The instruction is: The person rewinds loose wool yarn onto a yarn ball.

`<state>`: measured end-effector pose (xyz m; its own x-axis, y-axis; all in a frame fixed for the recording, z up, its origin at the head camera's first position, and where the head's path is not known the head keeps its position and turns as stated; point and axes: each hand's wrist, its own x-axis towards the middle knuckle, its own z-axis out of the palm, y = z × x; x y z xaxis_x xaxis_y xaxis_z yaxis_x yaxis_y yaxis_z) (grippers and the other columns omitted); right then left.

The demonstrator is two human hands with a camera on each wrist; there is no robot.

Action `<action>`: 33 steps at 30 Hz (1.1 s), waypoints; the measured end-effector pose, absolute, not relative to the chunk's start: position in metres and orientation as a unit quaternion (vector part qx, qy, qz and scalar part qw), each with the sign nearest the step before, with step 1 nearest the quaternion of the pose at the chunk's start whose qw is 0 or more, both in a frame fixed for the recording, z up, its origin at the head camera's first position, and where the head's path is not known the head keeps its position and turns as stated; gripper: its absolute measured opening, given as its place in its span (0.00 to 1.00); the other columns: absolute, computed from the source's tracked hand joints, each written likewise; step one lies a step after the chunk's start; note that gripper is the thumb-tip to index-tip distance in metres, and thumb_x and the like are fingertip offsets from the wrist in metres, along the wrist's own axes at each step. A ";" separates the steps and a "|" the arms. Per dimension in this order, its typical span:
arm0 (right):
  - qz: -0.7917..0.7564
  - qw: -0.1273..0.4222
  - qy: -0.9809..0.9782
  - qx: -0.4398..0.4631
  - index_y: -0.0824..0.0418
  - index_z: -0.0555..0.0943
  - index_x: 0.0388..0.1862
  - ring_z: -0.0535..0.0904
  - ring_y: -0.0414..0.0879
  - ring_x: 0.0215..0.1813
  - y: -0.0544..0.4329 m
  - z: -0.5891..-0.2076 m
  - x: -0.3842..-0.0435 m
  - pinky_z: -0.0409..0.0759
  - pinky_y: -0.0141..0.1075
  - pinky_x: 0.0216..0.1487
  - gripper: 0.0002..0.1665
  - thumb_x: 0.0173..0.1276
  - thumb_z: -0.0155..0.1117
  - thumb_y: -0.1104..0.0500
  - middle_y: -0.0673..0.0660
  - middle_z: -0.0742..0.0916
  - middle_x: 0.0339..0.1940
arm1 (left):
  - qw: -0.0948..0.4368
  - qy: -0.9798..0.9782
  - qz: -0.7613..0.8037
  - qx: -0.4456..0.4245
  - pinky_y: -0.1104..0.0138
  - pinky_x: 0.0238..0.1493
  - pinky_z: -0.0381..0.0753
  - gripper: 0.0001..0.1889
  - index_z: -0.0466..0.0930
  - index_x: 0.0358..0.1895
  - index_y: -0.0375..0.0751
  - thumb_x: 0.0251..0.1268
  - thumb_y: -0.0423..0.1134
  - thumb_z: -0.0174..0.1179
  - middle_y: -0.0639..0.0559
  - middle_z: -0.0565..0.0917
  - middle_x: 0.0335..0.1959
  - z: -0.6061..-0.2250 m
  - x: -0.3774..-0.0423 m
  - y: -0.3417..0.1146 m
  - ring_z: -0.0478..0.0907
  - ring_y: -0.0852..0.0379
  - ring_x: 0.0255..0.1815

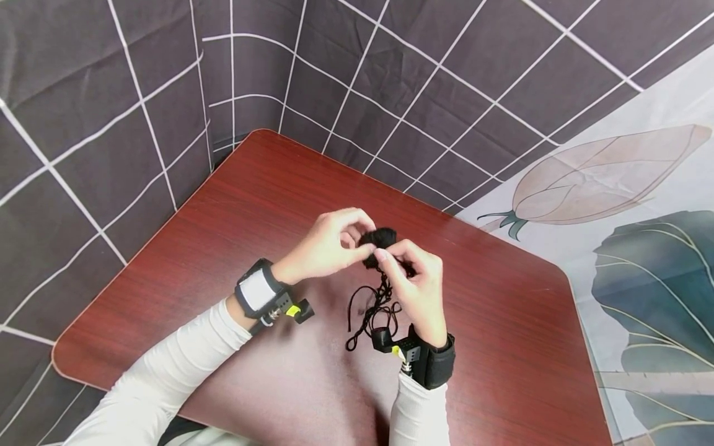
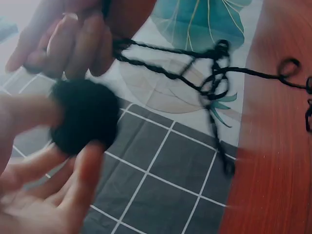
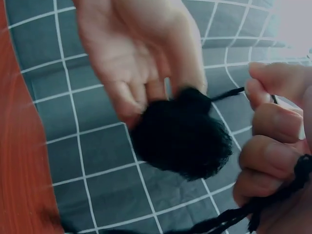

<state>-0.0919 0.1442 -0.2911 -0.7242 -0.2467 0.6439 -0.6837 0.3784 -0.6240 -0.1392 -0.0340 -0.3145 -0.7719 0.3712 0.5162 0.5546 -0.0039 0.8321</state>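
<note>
A small black ball of yarn (image 1: pixel 382 236) is held up over the table by my left hand (image 1: pixel 323 248), its thumb and fingers gripping the sides. In the right wrist view the ball (image 3: pixel 180 141) looks fuzzy, and a short taut strand (image 3: pixel 228 94) runs from it to my right hand. The right hand (image 1: pixel 419 282) pinches that strand between thumb and index finger. Its other fingers are curled, with more black yarn passing by them. Loose, kinked yarn (image 1: pixel 380 310) hangs below the hands in loops; the left wrist view shows these twisted strands (image 2: pixel 165 68) too.
A reddish-brown wooden table (image 1: pixel 268 186) lies under both hands. Dark cloth with a white grid (image 1: pixel 424 93) hangs behind and at the left. On the right hangs a pale cloth with leaf prints (image 1: pixel 591 179). Each wrist wears a strapped camera mount (image 1: pixel 264 294).
</note>
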 end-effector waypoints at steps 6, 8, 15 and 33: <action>0.506 0.277 -0.775 0.259 0.61 0.80 0.23 0.63 0.38 0.14 0.155 -0.290 -0.093 0.60 0.30 0.15 0.09 0.60 0.68 0.70 0.51 0.74 0.14 | -0.094 -0.647 -0.623 -0.429 0.64 0.38 0.82 0.09 0.78 0.42 0.38 0.58 0.30 0.64 0.51 0.80 0.36 -0.314 -0.140 -0.038 0.80 0.56 0.32; 0.511 0.279 -0.771 0.258 0.62 0.80 0.23 0.64 0.38 0.14 0.156 -0.289 -0.093 0.61 0.29 0.14 0.09 0.60 0.67 0.70 0.52 0.76 0.15 | -0.133 -0.613 -0.629 -0.459 0.62 0.38 0.82 0.09 0.77 0.43 0.36 0.60 0.29 0.62 0.49 0.79 0.38 -0.314 -0.140 -0.040 0.80 0.54 0.33; 0.520 0.301 -0.755 0.264 0.66 0.80 0.26 0.67 0.39 0.19 0.157 -0.290 -0.094 0.63 0.30 0.20 0.06 0.63 0.65 0.69 0.55 0.78 0.18 | -0.159 -0.563 -0.664 -0.466 0.60 0.40 0.81 0.09 0.76 0.44 0.31 0.60 0.25 0.60 0.44 0.78 0.39 -0.313 -0.141 -0.043 0.80 0.49 0.35; 0.535 0.302 -0.746 0.255 0.69 0.79 0.27 0.65 0.39 0.18 0.158 -0.293 -0.095 0.61 0.30 0.19 0.07 0.65 0.63 0.68 0.53 0.75 0.18 | -0.151 -0.548 -0.677 -0.468 0.61 0.39 0.81 0.09 0.77 0.44 0.30 0.61 0.25 0.59 0.43 0.79 0.39 -0.313 -0.144 -0.043 0.81 0.46 0.35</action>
